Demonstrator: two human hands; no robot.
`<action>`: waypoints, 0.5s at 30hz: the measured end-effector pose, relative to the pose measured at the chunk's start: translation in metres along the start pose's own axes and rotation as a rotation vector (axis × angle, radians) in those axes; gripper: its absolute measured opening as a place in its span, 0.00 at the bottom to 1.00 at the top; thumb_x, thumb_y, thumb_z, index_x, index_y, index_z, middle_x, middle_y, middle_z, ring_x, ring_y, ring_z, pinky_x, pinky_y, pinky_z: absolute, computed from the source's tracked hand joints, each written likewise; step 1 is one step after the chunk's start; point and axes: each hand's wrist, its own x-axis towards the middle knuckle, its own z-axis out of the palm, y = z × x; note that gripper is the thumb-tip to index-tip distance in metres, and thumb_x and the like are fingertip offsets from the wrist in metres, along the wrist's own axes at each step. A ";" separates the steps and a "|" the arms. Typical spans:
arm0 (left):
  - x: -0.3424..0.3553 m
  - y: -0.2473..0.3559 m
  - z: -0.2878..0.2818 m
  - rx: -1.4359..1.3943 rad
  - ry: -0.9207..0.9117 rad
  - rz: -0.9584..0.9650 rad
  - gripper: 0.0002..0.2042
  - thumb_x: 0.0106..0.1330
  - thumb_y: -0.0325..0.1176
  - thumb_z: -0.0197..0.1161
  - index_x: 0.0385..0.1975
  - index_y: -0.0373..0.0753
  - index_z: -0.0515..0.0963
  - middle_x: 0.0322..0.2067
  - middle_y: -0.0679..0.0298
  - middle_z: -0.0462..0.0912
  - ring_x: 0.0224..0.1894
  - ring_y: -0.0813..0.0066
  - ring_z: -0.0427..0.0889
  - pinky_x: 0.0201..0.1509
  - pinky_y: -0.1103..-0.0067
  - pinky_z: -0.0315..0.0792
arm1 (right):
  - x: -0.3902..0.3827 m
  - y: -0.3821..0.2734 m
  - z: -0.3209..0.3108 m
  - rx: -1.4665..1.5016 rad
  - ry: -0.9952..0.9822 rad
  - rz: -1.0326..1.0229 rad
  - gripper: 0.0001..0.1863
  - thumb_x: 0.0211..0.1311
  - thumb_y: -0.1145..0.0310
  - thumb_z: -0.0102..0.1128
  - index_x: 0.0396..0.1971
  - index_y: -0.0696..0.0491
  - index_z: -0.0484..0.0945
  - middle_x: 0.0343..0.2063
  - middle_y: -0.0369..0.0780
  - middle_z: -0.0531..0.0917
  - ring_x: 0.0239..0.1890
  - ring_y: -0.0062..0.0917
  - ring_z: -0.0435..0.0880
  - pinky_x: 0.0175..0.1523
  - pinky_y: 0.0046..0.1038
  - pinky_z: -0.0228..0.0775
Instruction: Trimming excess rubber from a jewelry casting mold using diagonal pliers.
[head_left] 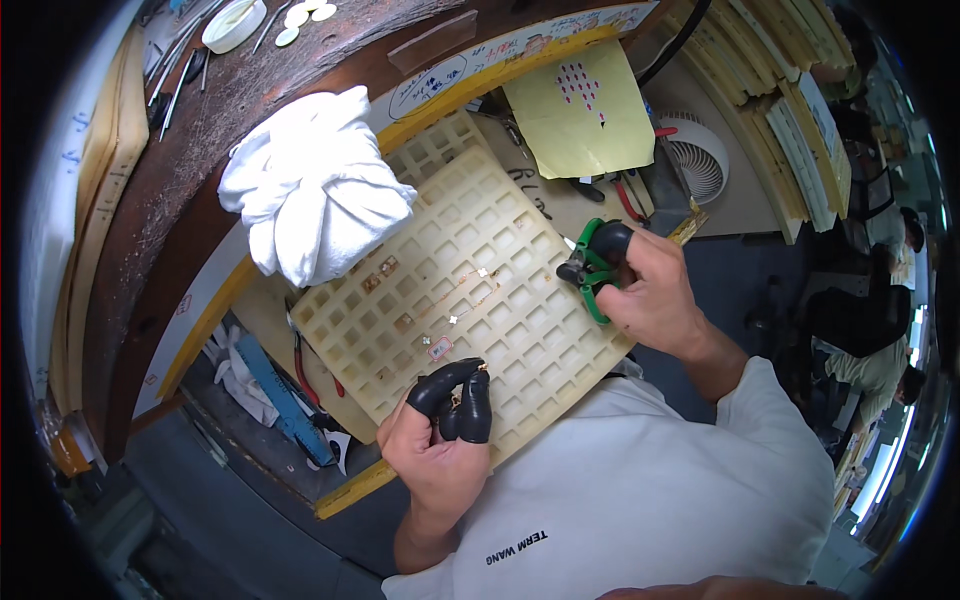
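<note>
My left hand (pixel 445 430), with black covers on its fingertips, pinches a tiny gold-coloured piece (pixel 483 368) between thumb and finger; its exact kind is too small to tell. It is over the near edge of a cream tray (pixel 540 345) with rows of square pockets. My right hand (pixel 650 290), a black cover on a finger, is closed round small green-handled pliers (pixel 598 262) at the tray's right side. On the tray are small white flower-shaped pieces (pixel 454 320), a small label (pixel 440 348) and several brownish pieces (pixel 380 272) in pockets.
A bundled white cloth (pixel 315 190) sits beyond the tray at left. Behind are a yellow sheet (pixel 585 110) with small red pieces, a white fan (pixel 695 160) and red-handled pliers (pixel 630 200). More red-handled pliers (pixel 303 370) and a blue strip (pixel 280 400) are at left.
</note>
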 end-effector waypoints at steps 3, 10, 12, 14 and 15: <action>-0.001 0.001 0.000 0.001 0.005 0.016 0.07 0.60 0.16 0.67 0.38 0.28 0.83 0.29 0.63 0.85 0.29 0.87 0.75 0.34 0.89 0.69 | -0.011 0.006 -0.004 -0.012 -0.017 0.127 0.13 0.49 0.84 0.66 0.37 0.60 0.80 0.25 0.34 0.79 0.24 0.12 0.71 0.27 0.20 0.62; -0.003 0.006 0.001 0.033 -0.042 0.041 0.07 0.62 0.17 0.68 0.38 0.29 0.83 0.30 0.64 0.85 0.30 0.86 0.75 0.35 0.88 0.67 | -0.018 -0.017 0.020 0.671 -0.233 0.195 0.14 0.55 0.81 0.71 0.41 0.56 0.81 0.25 0.26 0.79 0.22 0.03 0.60 0.25 0.14 0.52; -0.002 0.010 0.000 0.067 -0.088 0.025 0.06 0.63 0.18 0.68 0.39 0.28 0.83 0.33 0.63 0.86 0.34 0.85 0.79 0.39 0.88 0.71 | -0.013 -0.027 0.021 0.686 -0.259 0.184 0.17 0.51 0.83 0.67 0.43 0.56 0.81 0.24 0.27 0.80 0.20 0.04 0.60 0.24 0.15 0.52; -0.002 0.014 -0.002 0.118 -0.090 0.069 0.06 0.62 0.18 0.68 0.39 0.29 0.83 0.31 0.64 0.85 0.32 0.86 0.77 0.37 0.88 0.69 | -0.011 -0.034 0.020 0.688 -0.268 0.164 0.18 0.50 0.83 0.67 0.43 0.56 0.81 0.24 0.28 0.81 0.20 0.05 0.61 0.24 0.16 0.53; -0.001 0.014 -0.002 0.164 -0.097 0.109 0.06 0.62 0.18 0.68 0.39 0.29 0.83 0.30 0.65 0.84 0.30 0.87 0.76 0.34 0.88 0.68 | -0.010 -0.037 0.019 0.686 -0.277 0.151 0.18 0.50 0.83 0.67 0.44 0.56 0.81 0.24 0.28 0.81 0.20 0.05 0.61 0.24 0.16 0.53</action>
